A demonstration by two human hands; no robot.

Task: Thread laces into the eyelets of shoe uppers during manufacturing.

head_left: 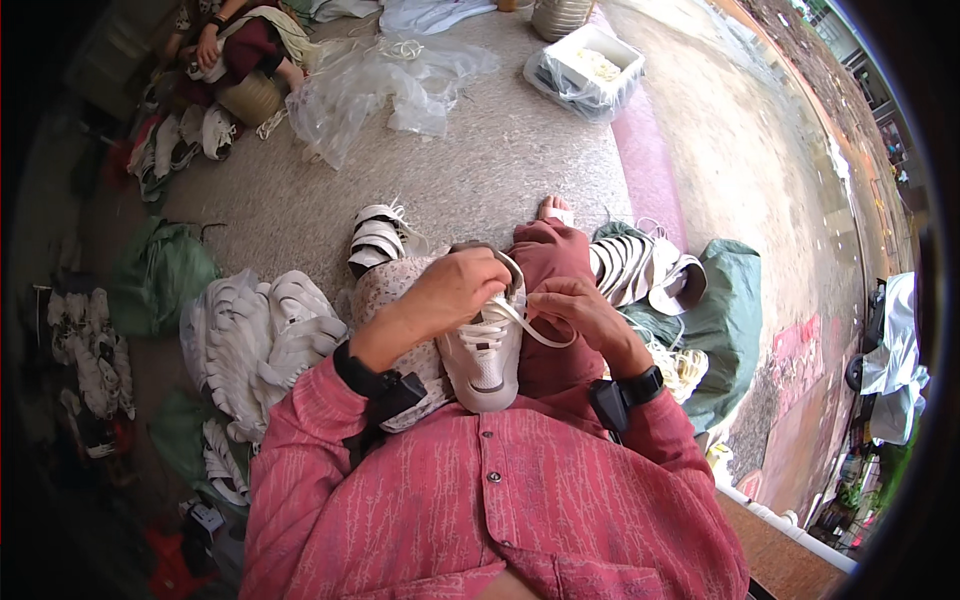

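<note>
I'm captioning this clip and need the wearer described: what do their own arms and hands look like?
The left hand and right hand wear no gloves. Each wrist has a black strap with a dark boxy device. The sleeves are pinkish red with pale streaks.

Soft daylight, brighter right, dim left, bent edges, black corners

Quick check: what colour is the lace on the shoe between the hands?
The lace is off-white; it shows best in the head view.
</note>
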